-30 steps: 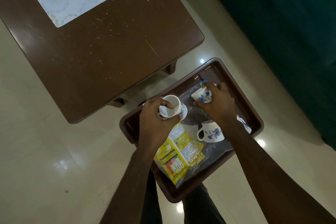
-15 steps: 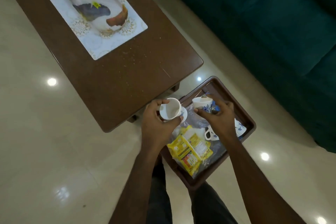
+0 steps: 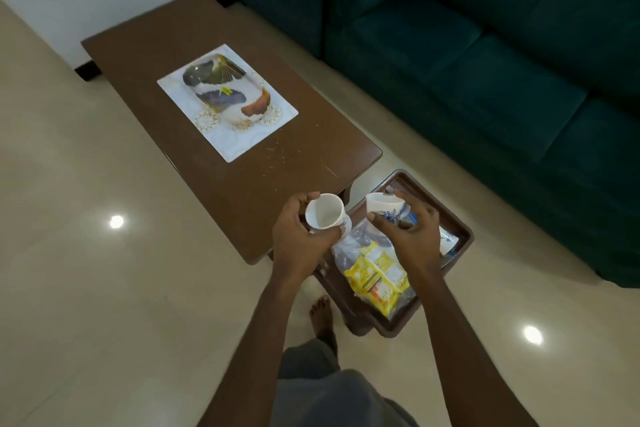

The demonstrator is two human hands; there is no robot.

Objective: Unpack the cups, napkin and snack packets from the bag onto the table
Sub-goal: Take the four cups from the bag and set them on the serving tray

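My left hand (image 3: pixel 299 241) grips a white cup (image 3: pixel 324 211), tilted so its empty inside faces me, just off the near end of the brown table (image 3: pixel 214 180). My right hand (image 3: pixel 408 236) holds a second white cup (image 3: pixel 382 206) with a blue flower print above the brown tray (image 3: pixel 457 218). In the tray lies a clear plastic bag (image 3: pixel 353 243) with yellow snack packets (image 3: pixel 379 276) on it. Another cup (image 3: pixel 446 243) shows partly behind my right wrist. No napkin can be made out.
The tray rests on a low stool by the table's near right corner. A white placemat (image 3: pixel 242 146) with a painted vase (image 3: pixel 227 94) sits mid-table. A dark green sofa (image 3: pixel 485 62) runs along the right. My bare foot (image 3: pixel 322 317) stands on the tiled floor.
Both hands have risen out of the tray, each with a cup. The view has lifted and pulled back, so the whole table and the sofa are in sight.
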